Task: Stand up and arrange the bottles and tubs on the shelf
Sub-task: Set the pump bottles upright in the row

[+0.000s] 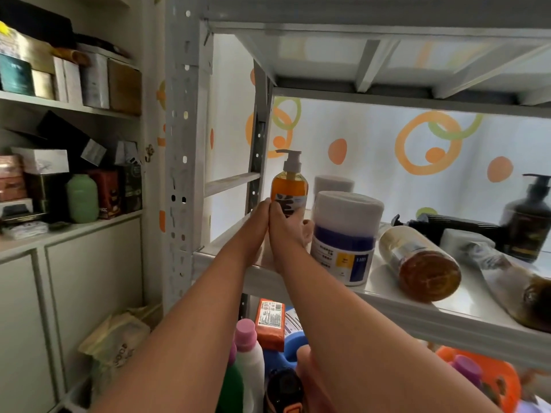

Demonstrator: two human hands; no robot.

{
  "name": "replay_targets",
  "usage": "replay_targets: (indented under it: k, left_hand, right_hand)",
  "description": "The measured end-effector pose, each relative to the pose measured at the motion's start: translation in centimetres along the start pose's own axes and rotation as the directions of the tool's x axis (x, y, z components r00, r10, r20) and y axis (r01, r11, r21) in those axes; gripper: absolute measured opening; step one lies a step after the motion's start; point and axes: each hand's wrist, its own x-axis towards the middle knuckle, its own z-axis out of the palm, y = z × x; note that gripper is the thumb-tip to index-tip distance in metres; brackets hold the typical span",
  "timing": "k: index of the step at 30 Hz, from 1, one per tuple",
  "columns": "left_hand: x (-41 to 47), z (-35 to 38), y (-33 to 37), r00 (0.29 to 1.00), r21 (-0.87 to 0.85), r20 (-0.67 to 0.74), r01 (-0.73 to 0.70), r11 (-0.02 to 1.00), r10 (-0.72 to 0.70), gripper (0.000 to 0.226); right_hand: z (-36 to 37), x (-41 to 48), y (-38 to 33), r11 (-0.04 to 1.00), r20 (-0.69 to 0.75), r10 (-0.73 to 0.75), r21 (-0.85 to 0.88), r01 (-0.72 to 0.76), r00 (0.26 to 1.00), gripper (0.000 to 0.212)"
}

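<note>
The white metal shelf (pixel 402 305) fills the right half of the view, its board running from the centre out toward 4 o'clock, with a curtain (pixel 372 150) of orange and green rings behind it. On it, toward 3 o'clock, a dark pump bottle (pixel 529 222) stands upright at the back. Near the middle a white tub (pixel 346 236) with a blue band stands upright, and a second pale tub (pixel 334 183) stands just behind it. At the tub's 3 o'clock a cream bottle (pixel 417 260) with a brown base lies on its side (base toward the camera), and beyond it a black bottle (pixel 447 223) also lies flat. At the shelf's left end, about 11 o'clock from the white tub, the orange pump bottle (pixel 289 186) stands upright. Both hands reach in together at its base: the left hand (pixel 256 222) rests against its left side, and the right hand (pixel 287 226) wraps its front, fingers curled onto the label. How firmly either hand squeezes I cannot tell. Below, at 6 o'clock, a pink-capped white bottle (pixel 249 359) stands on the lower level.
</note>
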Motion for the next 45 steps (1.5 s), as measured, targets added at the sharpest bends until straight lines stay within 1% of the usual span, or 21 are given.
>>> replay_targets:
  k: [3,5,6,8,9,12,15,17,21,24,27,31,33,36,38,41,43,45]
  left_hand:
    - [0.1,-0.5,0.1,1.0,-0.08,-0.026,0.003,0.997,-0.005,0.056]
    - [0.1,-0.9,0.2,0.998,-0.133,-0.066,0.006,0.991,-0.015,0.057]
    - [0.2,-1.0,0.2,0.997,-0.148,-0.077,0.014,0.989,-0.026,0.058]
    - [0.3,-1.0,0.3,0.997,-0.123,-0.065,0.031,0.992,-0.039,0.057]
    - [0.3,-0.9,0.4,0.998,-0.095,-0.051,0.039,0.995,-0.044,0.057]
    - [0.2,-0.6,1.0,0.999,-0.066,-0.04,0.022,0.998,-0.025,0.052]
    - [0.4,-0.6,1.1,1.0,-0.12,-0.012,0.002,0.993,-0.003,0.048]
    - [0.6,-0.8,0.8,1.0,-0.108,-0.005,-0.003,0.994,0.003,0.048]
    - [1.4,-1.3,0.2,0.995,-0.042,-0.095,-0.018,0.999,0.014,0.045]
    - [1.7,-1.4,-0.3,0.988,0.064,-0.145,-0.047,0.997,0.056,0.038]
    - [1.4,-1.6,-0.6,0.982,0.106,-0.179,-0.043,0.993,0.062,0.046]
    - [1.8,-2.1,-1.0,0.987,0.022,-0.163,-0.01,1.0,0.014,0.07]
    - [1.7,-2.0,-1.0,0.989,-0.009,-0.146,0.007,1.0,-0.009,0.065]
    - [0.2,-1.5,-0.2,0.983,0.018,-0.184,-0.008,1.0,0.012,0.045]
    - [-0.7,-1.3,0.0,0.972,0.05,-0.232,-0.031,0.998,0.042,0.04]
    - [-2.9,-1.2,0.4,0.955,0.147,-0.272,-0.077,0.986,0.115,0.039]
    - [-4.5,-1.3,0.5,0.944,0.204,-0.28,-0.118,0.972,0.173,0.039]
    - [-6.4,-1.4,0.8,0.937,0.226,-0.274,-0.155,0.962,0.215,0.037]
  right_hand:
    - [-0.1,0.2,-0.1,1.0,0.005,-0.014,0.007,0.013,1.0,0.072]
    - [-0.1,0.4,-0.1,0.998,0.0,-0.053,0.041,0.053,0.999,0.071]
    - [0.1,0.2,-0.1,0.996,0.007,-0.078,0.045,0.077,0.997,0.075]
    - [0.4,-0.2,-0.1,0.994,0.036,-0.101,0.043,0.099,0.994,0.087]
    - [0.3,-0.2,-0.2,0.993,0.036,-0.104,0.053,0.102,0.994,0.088]
    - [-0.2,0.9,0.1,0.99,0.017,-0.051,0.131,0.048,0.999,0.074]
    - [-0.3,1.5,0.1,0.994,0.057,-0.017,0.106,0.011,0.998,0.065]
    - [0.0,1.2,0.0,0.994,0.068,-0.015,0.106,0.008,0.998,0.06]
    - [0.0,1.5,0.2,0.985,0.094,-0.016,0.171,-0.001,0.995,0.058]
    - [-0.5,2.1,0.4,0.996,0.076,-0.025,0.082,0.019,0.997,0.061]
    - [-0.1,2.1,0.5,0.998,0.098,-0.033,0.058,0.028,0.995,0.064]
    - [0.4,2.1,0.6,0.991,0.136,-0.064,0.126,0.047,0.989,0.069]
    - [0.3,2.0,1.0,0.992,0.148,-0.086,0.101,0.072,0.985,0.074]
    - [0.4,1.7,1.4,0.99,0.131,-0.138,0.007,0.139,0.982,0.074]
    - [0.4,1.3,1.4,0.982,0.126,-0.18,-0.029,0.185,0.976,0.069]
    - [0.5,-0.1,1.1,0.969,0.121,-0.229,-0.063,0.238,0.966,0.053]
    - [0.6,-1.3,1.0,0.955,0.123,-0.285,-0.054,0.293,0.951,0.045]
    - [0.2,-2.7,1.0,0.939,0.118,-0.338,-0.03,0.343,0.934,0.042]
